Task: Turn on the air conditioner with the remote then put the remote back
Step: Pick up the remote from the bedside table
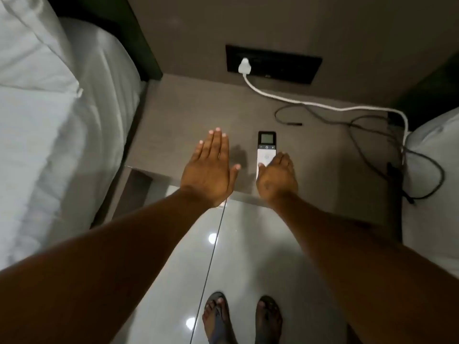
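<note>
Here the remote [266, 155], light, rigid and smooth, lies near the nightstand's [188, 115] front edge; right hand [277, 175] curls loosely over its lower end, left hand [210, 167] hovers splayed flat, empty.

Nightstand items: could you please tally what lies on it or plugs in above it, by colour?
White: 2, the remote and the plug with its cable.
Dark: 2 at least, tangled cables.
Total: 4 at least on the nightstand.

Right hand [277, 176] on remote [266, 151] (left hand [210, 170] flat)
</note>
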Demonstrator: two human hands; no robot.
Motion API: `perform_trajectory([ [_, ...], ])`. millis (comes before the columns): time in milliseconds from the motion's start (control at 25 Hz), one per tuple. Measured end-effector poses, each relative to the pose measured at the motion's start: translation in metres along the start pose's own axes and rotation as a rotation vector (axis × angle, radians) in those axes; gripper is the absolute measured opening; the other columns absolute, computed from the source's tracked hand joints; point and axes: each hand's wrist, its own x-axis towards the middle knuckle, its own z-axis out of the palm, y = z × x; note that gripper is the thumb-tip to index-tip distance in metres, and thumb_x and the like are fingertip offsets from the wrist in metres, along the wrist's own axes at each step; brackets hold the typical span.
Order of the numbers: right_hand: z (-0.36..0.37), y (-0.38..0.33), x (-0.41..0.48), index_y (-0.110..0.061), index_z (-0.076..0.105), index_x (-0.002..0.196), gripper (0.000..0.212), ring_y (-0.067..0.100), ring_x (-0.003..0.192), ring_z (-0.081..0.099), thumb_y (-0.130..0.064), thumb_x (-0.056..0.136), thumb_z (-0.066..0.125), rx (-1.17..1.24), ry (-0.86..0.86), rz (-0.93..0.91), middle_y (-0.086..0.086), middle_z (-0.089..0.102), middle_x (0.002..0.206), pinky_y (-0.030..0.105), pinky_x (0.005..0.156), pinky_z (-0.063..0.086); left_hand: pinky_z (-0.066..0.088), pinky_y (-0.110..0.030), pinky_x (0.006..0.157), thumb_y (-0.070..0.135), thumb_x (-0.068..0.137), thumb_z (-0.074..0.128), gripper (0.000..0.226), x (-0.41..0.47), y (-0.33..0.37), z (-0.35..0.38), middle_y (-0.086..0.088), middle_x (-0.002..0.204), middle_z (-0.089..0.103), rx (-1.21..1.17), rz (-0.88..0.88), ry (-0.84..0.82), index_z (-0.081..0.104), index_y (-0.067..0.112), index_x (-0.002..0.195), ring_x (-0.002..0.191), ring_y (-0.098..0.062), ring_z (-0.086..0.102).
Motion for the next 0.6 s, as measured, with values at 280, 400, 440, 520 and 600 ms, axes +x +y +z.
perform_trajectory([
  [280,0.019,-0.016,0.041,0.012,0.005,0.164,0.091,0.045,0.158,0.029,-0.039,0.107,0.054,-0.028,0.016,0.04,0.032,0.021,0.171,0.047,0.129,0.027,-0.001,-0.039,0.119,0.055,0.096,0.004,0.076,0.032,0.004,0.037,-0.016,0.161,-0.007,0.029,0.028,-0.008,-0.007,0.004,0.151,0.147,-0.027,-0.009],
  [400,0.022,-0.012,0.054,0.007,0.01,0.165,0.095,0.045,0.156,0.033,-0.029,0.099,0.068,0.109,0.004,0.116,0.03,0.025,0.17,0.047,0.126,0.034,-0.001,-0.04,0.119,0.054,0.098,0.008,0.075,0.041,0.002,0.039,-0.016,0.161,-0.008,0.039,0.013,-0.037,-0.008,0.004,0.151,0.147,-0.027,-0.009],
  [440,0.023,-0.01,0.058,0.004,0.019,0.162,0.096,0.043,0.151,0.041,-0.03,0.093,0.076,0.196,0.008,0.158,0.028,0.034,0.165,0.047,0.122,0.041,-0.001,-0.04,0.119,0.054,0.098,0.009,0.075,0.043,0.002,0.038,-0.016,0.161,-0.008,0.039,0.009,-0.04,-0.008,0.004,0.151,0.147,-0.028,-0.009],
  [520,0.024,-0.005,0.063,0.0,0.035,0.149,0.089,0.041,0.138,0.058,-0.028,0.081,0.086,0.405,-0.015,0.246,0.021,0.054,0.15,0.046,0.114,0.051,-0.001,-0.041,0.119,0.054,0.098,0.009,0.075,0.045,0.004,0.037,-0.016,0.161,-0.008,0.042,0.015,-0.04,-0.008,0.004,0.151,0.147,-0.028,-0.01],
  [600,0.018,0.002,0.063,-0.003,0.045,0.14,0.079,0.039,0.126,0.068,-0.025,0.076,0.087,0.562,-0.038,0.324,0.017,0.067,0.137,0.044,0.106,0.058,0.001,-0.042,0.119,0.053,0.099,0.01,0.074,0.045,0.007,0.034,-0.016,0.161,-0.007,0.04,0.017,-0.049,-0.007,0.004,0.152,0.147,-0.028,-0.009],
])
